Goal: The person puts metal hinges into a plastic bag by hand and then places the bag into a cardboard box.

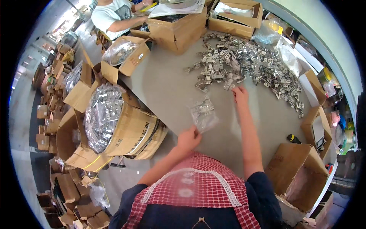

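Note:
My left hand (189, 138) is closed on the near edge of a small clear plastic bag (209, 121) that lies on the grey table. Several silvery metal hinge pieces (206, 107) show in the bag's far part. My right hand (240, 95) reaches forward to the near edge of a big heap of metal hinges (244, 61). Its fingers are pinched at the end of one metal hinge (230, 84), which lies against the heap.
At the left, a large carton (126, 133) holds bagged metal parts (105, 114). More open cartons (177, 32) line the far side. An open cardboard box (293, 175) stands at the right, near a black-and-yellow tool (293, 139). Another person (114, 19) works at the far left.

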`<state>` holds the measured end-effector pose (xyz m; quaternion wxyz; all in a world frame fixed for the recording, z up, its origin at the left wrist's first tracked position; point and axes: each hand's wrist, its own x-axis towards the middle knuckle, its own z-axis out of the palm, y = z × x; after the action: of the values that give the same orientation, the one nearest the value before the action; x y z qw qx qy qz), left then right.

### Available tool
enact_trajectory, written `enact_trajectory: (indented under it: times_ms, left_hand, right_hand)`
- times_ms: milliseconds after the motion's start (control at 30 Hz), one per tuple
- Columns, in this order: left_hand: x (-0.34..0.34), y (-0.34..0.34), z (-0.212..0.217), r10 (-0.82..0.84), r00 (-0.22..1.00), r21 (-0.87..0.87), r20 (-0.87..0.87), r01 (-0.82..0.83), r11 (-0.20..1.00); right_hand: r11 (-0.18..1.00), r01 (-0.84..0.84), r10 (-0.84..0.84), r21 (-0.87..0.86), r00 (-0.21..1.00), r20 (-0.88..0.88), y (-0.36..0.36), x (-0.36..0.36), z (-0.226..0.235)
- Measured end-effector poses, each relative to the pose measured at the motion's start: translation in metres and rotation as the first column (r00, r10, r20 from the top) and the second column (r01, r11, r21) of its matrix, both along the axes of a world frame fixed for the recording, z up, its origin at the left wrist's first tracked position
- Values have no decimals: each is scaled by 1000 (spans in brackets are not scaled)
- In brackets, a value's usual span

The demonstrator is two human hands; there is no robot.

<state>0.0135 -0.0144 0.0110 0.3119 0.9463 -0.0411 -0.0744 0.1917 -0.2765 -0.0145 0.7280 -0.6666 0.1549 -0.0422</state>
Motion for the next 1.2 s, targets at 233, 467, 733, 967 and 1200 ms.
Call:
enact_trajectory:
  times_ms: [233, 467, 733, 967, 1200]
  left_hand:
    - [-2, 1, 0, -5, 998, -43, -67, 2, 999]
    - [-1, -1, -8, -42, 998, -80, -39, 38, 996]
    - [0, 0, -20, -64, 995, -53, 77, 68, 996]
    - [-6, 2, -9, -72, 984, -36, 161, 79, 996]
    - [-17, -12, -6, -211, 938, -5, 276, 221, 975]
  right_hand:
    - [983, -27, -13, -182, 976, -217, -51, -119, 18]
    - [874, -146, -16, -463, 945, -328, -80, -182, 20]
    - [936, -224, 170, -271, 963, -209, -23, -199, 20]
    - [825, -502, 561, 259, 782, -270, 10, -196, 46]
    - [964, -163, 208, 211, 954, -214, 68, -200, 14]
